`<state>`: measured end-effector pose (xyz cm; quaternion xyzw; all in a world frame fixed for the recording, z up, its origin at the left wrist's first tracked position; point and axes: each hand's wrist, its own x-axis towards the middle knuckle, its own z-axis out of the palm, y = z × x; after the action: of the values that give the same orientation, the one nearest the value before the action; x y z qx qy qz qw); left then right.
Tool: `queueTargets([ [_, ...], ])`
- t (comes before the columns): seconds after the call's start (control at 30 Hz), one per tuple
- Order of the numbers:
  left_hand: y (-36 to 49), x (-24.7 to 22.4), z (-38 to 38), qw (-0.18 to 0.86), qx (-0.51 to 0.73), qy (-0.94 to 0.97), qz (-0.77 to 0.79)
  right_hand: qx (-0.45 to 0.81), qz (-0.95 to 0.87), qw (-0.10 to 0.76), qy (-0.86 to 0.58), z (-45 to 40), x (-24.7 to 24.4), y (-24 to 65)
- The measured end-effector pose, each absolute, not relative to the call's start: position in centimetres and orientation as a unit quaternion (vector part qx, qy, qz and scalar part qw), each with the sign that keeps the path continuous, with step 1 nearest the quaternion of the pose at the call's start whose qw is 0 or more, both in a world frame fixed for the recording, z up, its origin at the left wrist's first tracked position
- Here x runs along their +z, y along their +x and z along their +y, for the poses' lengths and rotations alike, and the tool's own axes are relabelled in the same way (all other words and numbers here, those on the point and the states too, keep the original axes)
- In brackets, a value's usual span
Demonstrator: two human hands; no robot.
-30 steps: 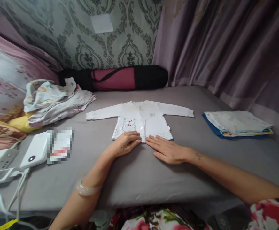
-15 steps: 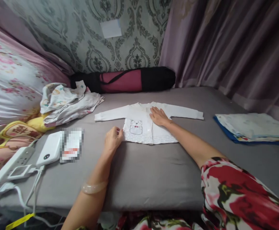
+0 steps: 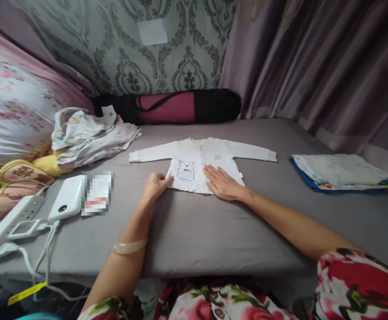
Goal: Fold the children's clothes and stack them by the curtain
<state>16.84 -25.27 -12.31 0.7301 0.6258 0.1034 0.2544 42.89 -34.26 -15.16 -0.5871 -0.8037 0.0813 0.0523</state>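
A small white long-sleeved top (image 3: pixel 194 155) with a bear drawing lies spread on the grey sheet, both sleeves stretched out sideways. At its lower left corner, my left hand (image 3: pixel 155 183) pinches the hem between thumb and fingers. My right hand (image 3: pixel 223 183) rests flat on the lower right half of the front, fingers extended and pointing up and left, covering part of the hem.
Crumpled clothes (image 3: pixel 94 138) lie at the left, a folded stack (image 3: pixel 343 171) at the right. A black and maroon bag (image 3: pixel 167 106) lies along the wall. A power bank (image 3: pixel 67 198), power strip (image 3: pixel 12 222) and cables sit at the near left.
My right hand has slid down the top from near the neckline towards the hem, uncovering a small green print. My left hand stays at the lower left corner.
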Motion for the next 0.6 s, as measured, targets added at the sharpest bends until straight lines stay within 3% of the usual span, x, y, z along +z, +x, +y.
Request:
queueTargets([
  [0.3,16.3,-12.3,-25.2,0.239,0.063,0.732,0.634,0.144,-0.838,0.049,-0.524,-39.7,-11.2,42.1],
  [0.43,16.3,-12.0,-25.3,0.238,0.053,0.729,0.639,0.146,-0.813,0.048,-0.562,-34.2,-9.1,40.3],
  [0.6,16.5,-12.0,-25.4,0.219,0.047,0.730,0.645,0.102,-0.761,0.103,-0.632,-23.5,-11.4,36.8],
])
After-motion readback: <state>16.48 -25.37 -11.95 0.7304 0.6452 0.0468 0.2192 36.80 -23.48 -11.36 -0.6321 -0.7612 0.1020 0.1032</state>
